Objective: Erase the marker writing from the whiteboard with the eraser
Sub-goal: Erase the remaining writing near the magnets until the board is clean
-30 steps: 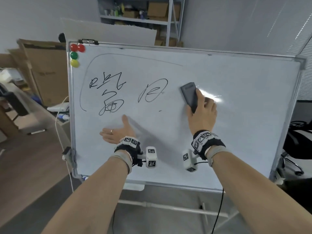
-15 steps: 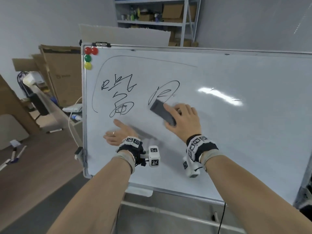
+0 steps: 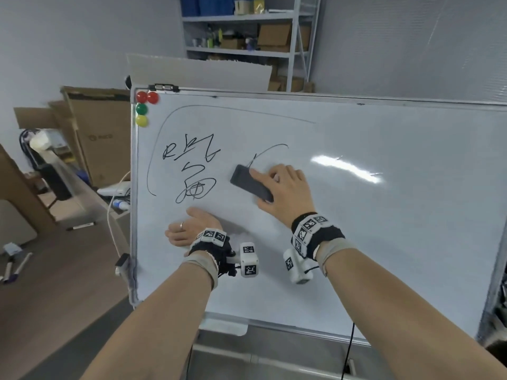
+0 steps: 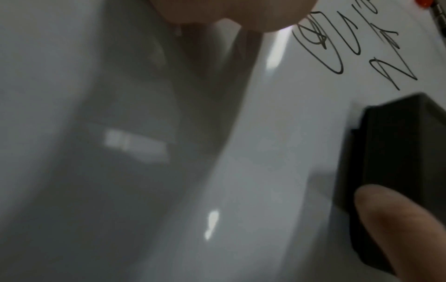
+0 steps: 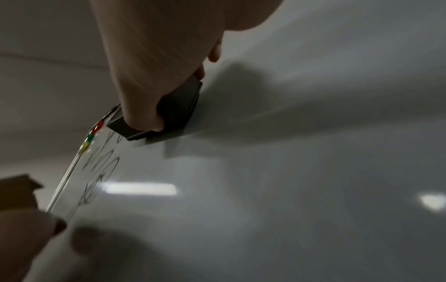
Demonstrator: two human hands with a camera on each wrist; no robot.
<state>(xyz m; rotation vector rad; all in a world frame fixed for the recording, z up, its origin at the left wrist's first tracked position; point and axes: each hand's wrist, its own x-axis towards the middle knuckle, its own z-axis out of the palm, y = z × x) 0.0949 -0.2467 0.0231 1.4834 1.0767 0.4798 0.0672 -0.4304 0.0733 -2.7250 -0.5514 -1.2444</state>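
A whiteboard point(image 3: 384, 242) on a stand fills the head view. Black marker writing point(image 3: 192, 168) sits at its upper left inside a long curved line point(image 3: 233, 109); a short remnant stroke point(image 3: 269, 149) shows just above the eraser. My right hand point(image 3: 279, 187) grips the dark grey eraser point(image 3: 251, 183) and presses it flat on the board; the thumb wraps its edge in the right wrist view point(image 5: 169, 118). The eraser point(image 4: 391, 162) also shows in the left wrist view. My left hand point(image 3: 189, 229) rests flat on the board below the writing, fingers straight.
Red, green and yellow magnets point(image 3: 142, 109) and a clip point(image 3: 164, 86) sit at the board's top left. Cardboard boxes point(image 3: 93, 133) and a desk point(image 3: 82, 193) stand to the left, shelving point(image 3: 247, 37) behind. Markers point(image 3: 13, 267) lie on the floor.
My right hand swept the eraser from the board's middle leftward over the middle scribble; most of it is gone, only a top stroke is left. The left hand stayed put.
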